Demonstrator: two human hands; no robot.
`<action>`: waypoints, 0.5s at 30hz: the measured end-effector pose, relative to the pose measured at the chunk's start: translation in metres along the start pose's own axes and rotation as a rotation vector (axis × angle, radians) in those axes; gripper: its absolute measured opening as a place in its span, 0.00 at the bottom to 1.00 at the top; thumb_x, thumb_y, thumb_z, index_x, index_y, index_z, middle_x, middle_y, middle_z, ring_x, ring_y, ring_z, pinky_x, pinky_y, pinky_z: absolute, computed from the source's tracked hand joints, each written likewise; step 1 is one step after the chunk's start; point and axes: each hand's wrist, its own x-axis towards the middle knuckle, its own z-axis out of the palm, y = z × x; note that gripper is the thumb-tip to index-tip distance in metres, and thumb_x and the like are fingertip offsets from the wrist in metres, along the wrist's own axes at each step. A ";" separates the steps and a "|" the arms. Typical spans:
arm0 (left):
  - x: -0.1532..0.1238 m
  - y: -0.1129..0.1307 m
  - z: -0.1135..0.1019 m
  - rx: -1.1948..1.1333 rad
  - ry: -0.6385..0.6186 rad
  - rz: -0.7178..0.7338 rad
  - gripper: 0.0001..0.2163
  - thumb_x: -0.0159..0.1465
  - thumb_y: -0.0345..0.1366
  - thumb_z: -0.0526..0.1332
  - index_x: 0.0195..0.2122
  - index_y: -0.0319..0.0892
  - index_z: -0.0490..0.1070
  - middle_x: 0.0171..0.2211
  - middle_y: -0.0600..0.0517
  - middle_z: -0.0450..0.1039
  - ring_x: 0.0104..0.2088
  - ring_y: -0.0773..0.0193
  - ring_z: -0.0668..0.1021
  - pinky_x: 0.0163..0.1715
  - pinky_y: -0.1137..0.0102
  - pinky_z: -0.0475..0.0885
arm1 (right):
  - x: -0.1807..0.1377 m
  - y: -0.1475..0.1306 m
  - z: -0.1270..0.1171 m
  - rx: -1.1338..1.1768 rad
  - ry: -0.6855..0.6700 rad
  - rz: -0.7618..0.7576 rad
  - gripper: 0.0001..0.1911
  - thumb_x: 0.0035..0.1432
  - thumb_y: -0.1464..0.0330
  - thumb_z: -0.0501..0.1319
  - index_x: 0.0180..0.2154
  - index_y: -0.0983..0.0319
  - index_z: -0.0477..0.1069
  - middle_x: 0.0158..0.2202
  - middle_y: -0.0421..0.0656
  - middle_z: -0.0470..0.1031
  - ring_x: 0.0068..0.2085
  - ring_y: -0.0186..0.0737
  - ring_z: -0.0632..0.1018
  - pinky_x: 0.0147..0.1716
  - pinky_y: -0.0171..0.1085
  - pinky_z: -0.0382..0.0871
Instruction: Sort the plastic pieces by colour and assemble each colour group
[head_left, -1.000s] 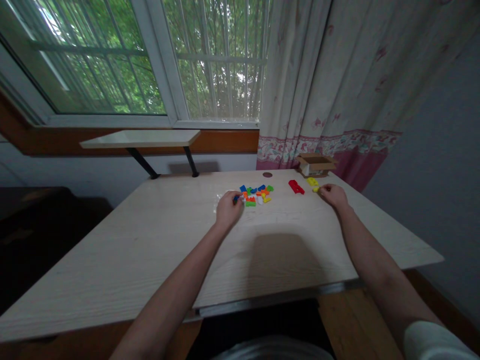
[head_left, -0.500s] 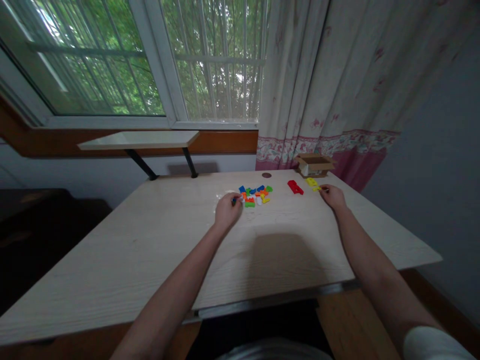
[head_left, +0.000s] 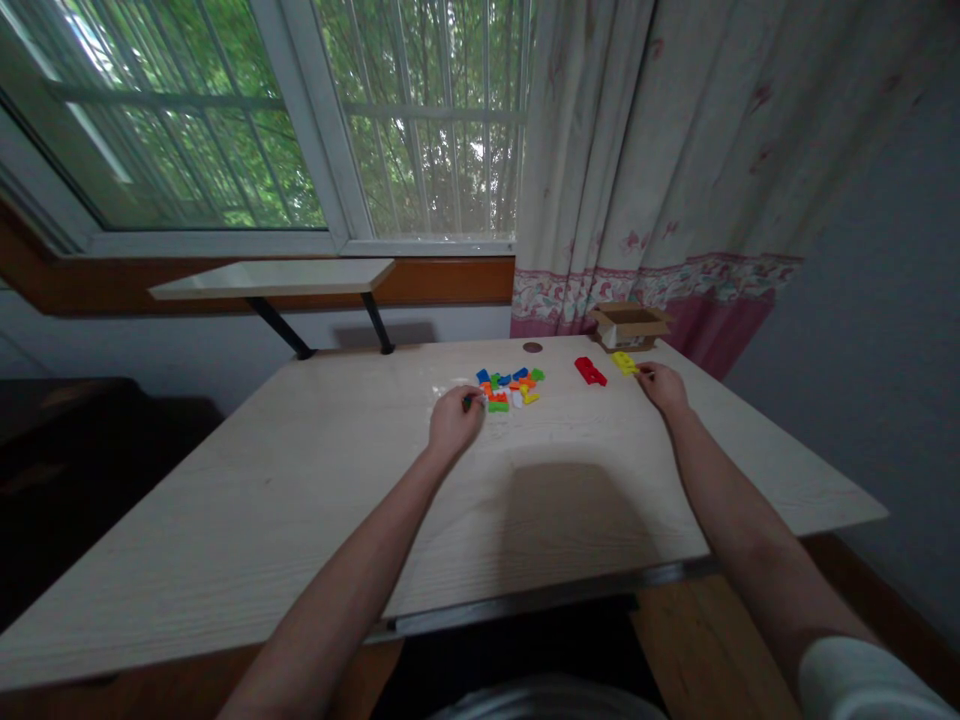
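A small heap of coloured plastic bricks [head_left: 508,389] lies near the far middle of the pale wooden table [head_left: 300,500]. My left hand [head_left: 452,423] rests at the heap's left edge, its fingers curled round a small dark brick. To the right lie a red brick group [head_left: 589,371] and a yellow brick group [head_left: 624,362]. My right hand [head_left: 663,385] sits just right of the yellow bricks, its fingers pinched together at their edge; what they grip is too small to make out.
An open cardboard box [head_left: 630,325] stands at the table's far right corner, beside a patterned curtain [head_left: 660,180]. A round dark hole cover [head_left: 532,347] sits behind the heap. A narrow shelf [head_left: 277,278] juts out under the window.
My right hand has slid a little farther away, up to the yellow bricks. The left hand has stayed at the heap's edge. The view has shifted slightly.
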 end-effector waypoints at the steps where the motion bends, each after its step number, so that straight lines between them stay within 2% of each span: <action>1: 0.000 0.000 0.000 0.000 -0.001 0.000 0.09 0.59 0.33 0.55 0.36 0.40 0.75 0.36 0.47 0.77 0.35 0.61 0.76 0.39 0.68 0.69 | 0.000 0.000 0.000 -0.001 -0.003 0.003 0.17 0.56 0.65 0.55 0.45 0.64 0.73 0.40 0.49 0.77 0.36 0.42 0.76 0.38 0.39 0.68; 15: -0.001 0.000 0.000 -0.010 -0.020 0.003 0.09 0.59 0.34 0.56 0.36 0.41 0.75 0.36 0.47 0.77 0.35 0.61 0.76 0.38 0.68 0.69 | -0.001 -0.004 -0.001 -0.021 -0.031 0.024 0.19 0.55 0.66 0.55 0.48 0.64 0.72 0.43 0.50 0.77 0.39 0.43 0.76 0.41 0.40 0.68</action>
